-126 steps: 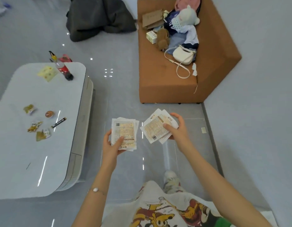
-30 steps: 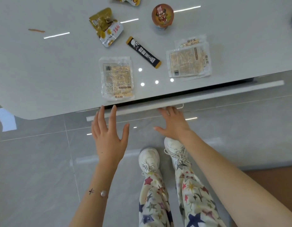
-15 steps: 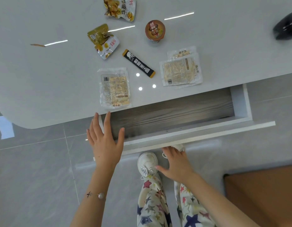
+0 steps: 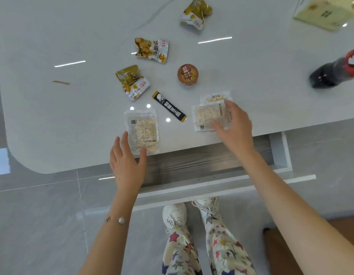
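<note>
At the table (image 4: 53,120) edge, the left hand (image 4: 126,165) has straight, spread fingers. Its thumb tip touches the left packets (image 4: 142,130), and it grips nothing. The right hand (image 4: 234,124) lies loosely open over the right packets (image 4: 203,118), with no pinch visible. Half a second ago both hands were at the drawer (image 4: 202,165) front. The drawer now stands pulled out, so stowing the packets probably comes next. The right hand hides part of its stack and is blurred, and the drawer's rear is hidden under the table.
</note>
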`<move>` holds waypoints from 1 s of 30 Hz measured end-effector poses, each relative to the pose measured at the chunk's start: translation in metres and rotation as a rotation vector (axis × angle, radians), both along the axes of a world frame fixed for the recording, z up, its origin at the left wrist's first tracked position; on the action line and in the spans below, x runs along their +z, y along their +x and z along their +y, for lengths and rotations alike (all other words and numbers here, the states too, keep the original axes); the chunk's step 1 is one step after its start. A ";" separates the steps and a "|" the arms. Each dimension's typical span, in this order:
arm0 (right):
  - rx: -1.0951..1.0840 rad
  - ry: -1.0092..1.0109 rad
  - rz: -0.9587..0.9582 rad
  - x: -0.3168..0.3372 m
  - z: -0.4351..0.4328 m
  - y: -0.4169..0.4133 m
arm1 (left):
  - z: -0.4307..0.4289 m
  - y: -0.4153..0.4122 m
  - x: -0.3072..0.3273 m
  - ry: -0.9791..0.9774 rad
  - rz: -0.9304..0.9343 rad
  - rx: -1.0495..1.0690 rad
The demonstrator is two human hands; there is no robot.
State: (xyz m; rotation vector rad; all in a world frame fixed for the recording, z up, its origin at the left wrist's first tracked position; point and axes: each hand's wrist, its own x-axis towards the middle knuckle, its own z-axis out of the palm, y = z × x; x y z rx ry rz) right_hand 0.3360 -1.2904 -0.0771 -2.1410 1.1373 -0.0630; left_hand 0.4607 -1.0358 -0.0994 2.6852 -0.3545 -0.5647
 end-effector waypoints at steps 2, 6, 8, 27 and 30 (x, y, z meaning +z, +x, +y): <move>-0.049 0.008 0.024 -0.016 -0.013 0.005 | -0.008 0.005 -0.006 -0.009 0.005 0.006; -0.016 -0.034 0.107 -0.038 -0.018 0.009 | -0.019 0.008 -0.016 0.007 -0.048 0.061; -0.031 -0.039 0.092 -0.039 -0.016 0.010 | -0.024 0.010 -0.018 0.016 -0.068 0.108; -0.247 0.838 0.003 -0.035 0.060 -0.078 | 0.022 -0.062 -0.024 -0.301 0.767 0.327; -0.332 0.863 0.064 -0.077 0.071 -0.077 | 0.032 -0.054 -0.062 -0.279 0.751 0.482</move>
